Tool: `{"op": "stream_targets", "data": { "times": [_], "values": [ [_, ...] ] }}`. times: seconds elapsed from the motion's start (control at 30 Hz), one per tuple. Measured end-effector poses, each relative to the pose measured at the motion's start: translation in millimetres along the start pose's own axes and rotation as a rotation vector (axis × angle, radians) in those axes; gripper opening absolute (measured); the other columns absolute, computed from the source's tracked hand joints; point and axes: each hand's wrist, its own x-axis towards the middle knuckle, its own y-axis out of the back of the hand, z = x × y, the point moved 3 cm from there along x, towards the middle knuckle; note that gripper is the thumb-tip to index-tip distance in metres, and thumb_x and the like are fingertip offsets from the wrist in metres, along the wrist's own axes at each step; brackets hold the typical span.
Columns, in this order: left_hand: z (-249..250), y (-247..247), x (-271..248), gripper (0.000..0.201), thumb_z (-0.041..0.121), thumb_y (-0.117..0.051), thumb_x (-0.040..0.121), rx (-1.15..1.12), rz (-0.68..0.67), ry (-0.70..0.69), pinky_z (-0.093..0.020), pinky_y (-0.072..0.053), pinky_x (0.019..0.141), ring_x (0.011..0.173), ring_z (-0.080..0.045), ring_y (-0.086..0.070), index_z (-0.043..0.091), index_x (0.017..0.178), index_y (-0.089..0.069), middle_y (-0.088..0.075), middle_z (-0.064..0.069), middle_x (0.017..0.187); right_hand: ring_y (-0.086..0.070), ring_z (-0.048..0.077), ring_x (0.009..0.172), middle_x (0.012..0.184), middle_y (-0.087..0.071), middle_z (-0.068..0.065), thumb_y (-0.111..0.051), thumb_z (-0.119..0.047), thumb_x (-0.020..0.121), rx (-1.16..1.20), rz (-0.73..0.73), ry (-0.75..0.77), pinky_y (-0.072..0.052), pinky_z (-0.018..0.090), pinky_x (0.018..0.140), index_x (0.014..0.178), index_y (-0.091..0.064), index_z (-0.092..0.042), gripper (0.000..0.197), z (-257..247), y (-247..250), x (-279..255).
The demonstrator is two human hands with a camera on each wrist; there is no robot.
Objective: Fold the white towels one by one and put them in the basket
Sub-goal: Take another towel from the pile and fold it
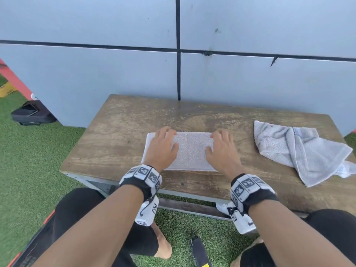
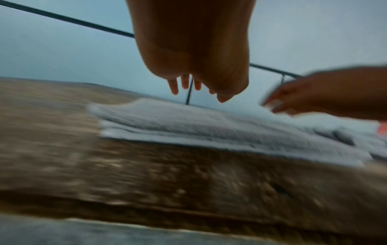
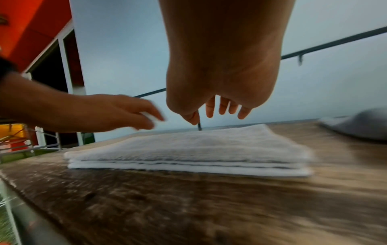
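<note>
A folded white towel (image 1: 189,151) lies flat in the middle of the wooden table (image 1: 115,135); the wrist views show it in several stacked layers (image 3: 188,149) (image 2: 188,129). My left hand (image 1: 162,147) is over its left end and my right hand (image 1: 221,149) over its right end, fingers straight and spread. In both wrist views the fingertips hang a little above the cloth, holding nothing. A second, crumpled white towel (image 1: 300,151) lies at the table's right end (image 3: 360,124). No basket is in view.
A grey panelled wall (image 1: 173,64) stands directly behind the table. Green artificial turf (image 1: 28,160) surrounds it, with a black case (image 1: 30,114) on the ground at the left. My knees (image 1: 81,209) sit under the table's near edge.
</note>
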Motion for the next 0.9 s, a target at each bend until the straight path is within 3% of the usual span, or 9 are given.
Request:
{"op": "stream_targets", "data": {
  "times": [0.07, 0.13, 0.23, 0.33, 0.5, 0.9],
  "values": [
    [14, -24, 7, 0.046, 0.029, -0.043, 0.102, 0.094, -0.098, -0.075, -0.047, -0.026, 0.121, 0.15, -0.027, -0.02, 0.016, 0.146, -0.041, -0.027, -0.006, 0.161, -0.024, 0.028, 0.145, 0.155, -0.028, 0.012, -0.048, -0.017, 0.097, 0.007, -0.061, 0.098, -0.03, 0.042, 0.118, 0.144, -0.037, -0.007, 0.05, -18, -19, 9],
    [19, -49, 6, 0.056, 0.04, -0.027, 0.105, 0.18, -0.202, -0.072, -0.046, -0.011, 0.125, 0.155, -0.025, -0.004, 0.022, 0.157, -0.022, -0.009, 0.001, 0.168, -0.004, 0.024, 0.153, 0.166, -0.009, 0.007, -0.038, -0.017, 0.1, -0.024, -0.179, 0.138, -0.014, 0.044, 0.124, 0.155, -0.02, -0.012, 0.058, -22, -40, 14],
    [12, -71, 1, 0.068, 0.053, 0.001, 0.098, 0.231, -0.229, -0.02, -0.045, 0.001, 0.125, 0.155, -0.018, 0.007, 0.026, 0.161, -0.002, 0.004, 0.009, 0.168, 0.012, 0.015, 0.153, 0.167, 0.009, -0.004, -0.02, -0.033, 0.106, -0.092, -0.288, 0.107, 0.002, 0.041, 0.125, 0.16, 0.0, -0.022, 0.059, -8, -59, 14],
    [5, -75, 2, 0.065, 0.054, -0.004, 0.101, 0.226, -0.224, -0.048, -0.045, 0.003, 0.125, 0.154, -0.015, 0.009, 0.028, 0.16, -0.001, 0.005, 0.011, 0.167, 0.014, 0.011, 0.152, 0.166, 0.011, -0.01, -0.014, -0.044, 0.105, -0.097, -0.268, 0.115, 0.004, 0.04, 0.125, 0.159, 0.003, -0.028, 0.059, 2, -62, 13],
    [6, -73, 2, 0.061, 0.052, -0.015, 0.105, 0.175, -0.196, -0.034, -0.044, 0.003, 0.125, 0.154, -0.012, 0.011, 0.03, 0.16, -0.002, 0.005, 0.013, 0.167, 0.013, 0.01, 0.152, 0.166, 0.009, -0.013, -0.016, -0.046, 0.104, -0.076, -0.216, 0.107, 0.005, 0.039, 0.125, 0.159, -0.002, -0.032, 0.058, 5, -61, 11],
    [-2, -65, -4, 0.069, 0.067, -0.016, 0.098, 0.175, -0.17, 0.024, -0.042, 0.002, 0.125, 0.154, -0.013, 0.008, 0.037, 0.159, -0.003, 0.004, 0.009, 0.168, 0.013, 0.008, 0.152, 0.166, 0.01, -0.013, -0.015, -0.055, 0.103, -0.049, -0.183, 0.053, 0.006, 0.034, 0.124, 0.159, 0.001, -0.035, 0.061, 19, -57, 7]
  ]
}}
